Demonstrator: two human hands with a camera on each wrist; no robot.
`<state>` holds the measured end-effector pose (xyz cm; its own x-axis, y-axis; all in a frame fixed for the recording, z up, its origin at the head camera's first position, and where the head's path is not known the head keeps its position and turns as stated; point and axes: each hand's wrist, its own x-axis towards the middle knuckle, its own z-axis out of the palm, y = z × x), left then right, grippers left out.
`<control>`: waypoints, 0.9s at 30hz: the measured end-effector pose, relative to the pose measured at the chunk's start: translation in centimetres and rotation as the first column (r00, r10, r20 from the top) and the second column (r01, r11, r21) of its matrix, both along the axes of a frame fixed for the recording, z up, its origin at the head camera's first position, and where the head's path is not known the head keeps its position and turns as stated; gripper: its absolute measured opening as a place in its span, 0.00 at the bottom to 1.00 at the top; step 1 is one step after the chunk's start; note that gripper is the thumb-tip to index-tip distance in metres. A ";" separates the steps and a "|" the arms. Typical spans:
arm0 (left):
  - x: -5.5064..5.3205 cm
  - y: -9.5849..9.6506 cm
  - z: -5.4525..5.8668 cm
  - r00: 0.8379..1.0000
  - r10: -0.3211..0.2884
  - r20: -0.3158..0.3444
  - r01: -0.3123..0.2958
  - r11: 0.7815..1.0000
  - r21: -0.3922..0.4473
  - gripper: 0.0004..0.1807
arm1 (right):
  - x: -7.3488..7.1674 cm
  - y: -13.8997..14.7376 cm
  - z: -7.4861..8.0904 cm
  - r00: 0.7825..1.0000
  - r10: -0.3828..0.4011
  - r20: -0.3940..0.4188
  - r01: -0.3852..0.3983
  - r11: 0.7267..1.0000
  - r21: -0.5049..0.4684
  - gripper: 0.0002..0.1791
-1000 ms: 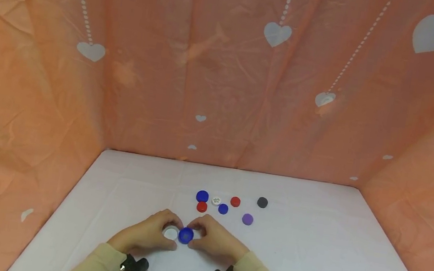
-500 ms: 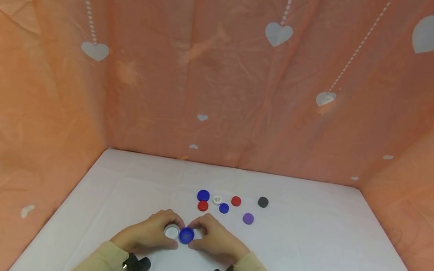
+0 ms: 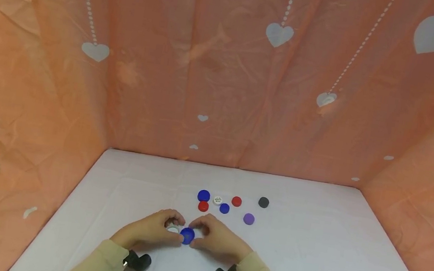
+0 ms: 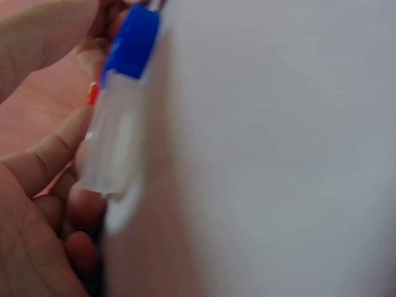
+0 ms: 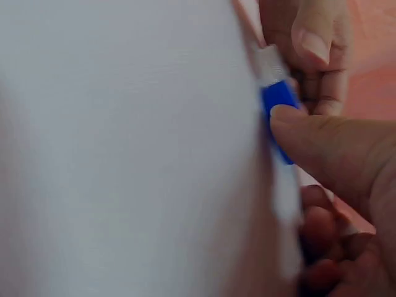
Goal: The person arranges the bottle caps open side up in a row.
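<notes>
Side by side low at the table's near middle are a translucent ribbed bottle cap and a blue bottle cap. The left hand curves around the translucent cap, with fingers on the far side. Its thumb crosses in front of that cap, the tip right at the blue cap's near left edge. In the head view the thumb hides part of the translucent cap. The right hand pinches the blue cap from the right, and its thumb lies over the cap's side in the right wrist view.
Beyond the hands lie a larger blue cap, a red cap touching it, a white printed cap, a small blue cap, another red cap, a purple cap and a dark cap. Orange cloth walls the white table.
The left thumb has moved right, from beside the translucent cap to the blue cap's edge, now covering more of the translucent cap. The right hand keeps its pinch. The far caps have not moved.
</notes>
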<state>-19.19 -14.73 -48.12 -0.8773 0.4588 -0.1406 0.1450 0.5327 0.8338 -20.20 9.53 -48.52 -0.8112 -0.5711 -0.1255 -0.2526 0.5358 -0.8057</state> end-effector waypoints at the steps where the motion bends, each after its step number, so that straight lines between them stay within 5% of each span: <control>1: -0.3 0.0 0.2 1.000 0.006 0.017 -0.006 1.000 0.021 0.23 | -0.2 0.1 0.2 1.000 -0.003 0.013 0.003 1.000 -0.011 0.18; 5: -1.8 0.1 1.2 0.999 0.040 -0.005 -0.040 0.996 0.075 0.22 | -1.6 0.7 1.3 0.997 -0.073 0.033 0.074 0.996 -0.043 0.17; 12: -4.6 1.2 2.5 0.987 0.137 -0.079 -0.130 0.988 0.088 0.20 | -5.1 1.6 2.5 0.959 -0.256 -0.123 0.255 0.967 -0.025 0.19; 18: -6.6 2.2 2.2 0.975 0.206 -0.079 -0.199 0.976 0.089 0.22 | -6.9 1.4 2.8 0.955 -0.256 -0.152 0.256 0.966 -0.016 0.22; 27: -8.2 3.3 1.8 0.967 0.245 -0.076 -0.240 0.969 0.065 0.22 | -8.0 1.0 2.1 0.948 -0.257 -0.185 0.265 0.964 0.015 0.20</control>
<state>-27.42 -11.48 -46.34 -0.9708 0.2362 -0.0432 0.0870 0.5139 0.8534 -28.19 10.50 -46.41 -0.9424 -0.3339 0.0179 -0.2382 0.6327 -0.7368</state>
